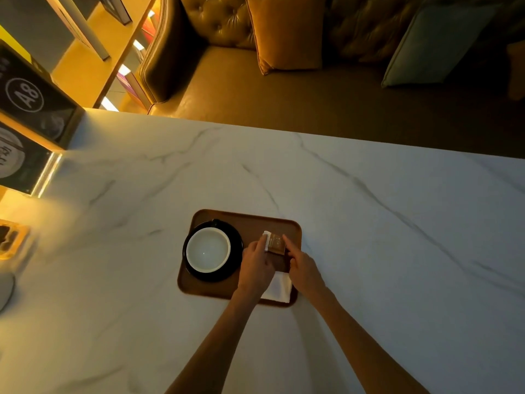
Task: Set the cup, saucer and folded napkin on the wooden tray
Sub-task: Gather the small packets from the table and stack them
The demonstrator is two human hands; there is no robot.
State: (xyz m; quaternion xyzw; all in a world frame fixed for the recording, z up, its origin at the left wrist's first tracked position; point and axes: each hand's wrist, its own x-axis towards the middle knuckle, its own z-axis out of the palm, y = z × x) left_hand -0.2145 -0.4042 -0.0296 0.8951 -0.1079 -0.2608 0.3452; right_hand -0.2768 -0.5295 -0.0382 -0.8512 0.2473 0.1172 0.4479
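On the wooden tray (294, 226) the cup (208, 249) is already sitting in its saucer (238, 240) — the left hand (256, 267) and right hand (304, 270) are pinching the napkin (279, 288), likely finishing up.

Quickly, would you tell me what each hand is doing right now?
Left hand: fingers pinching the packet.
Right hand: fingers pinching the same packet.
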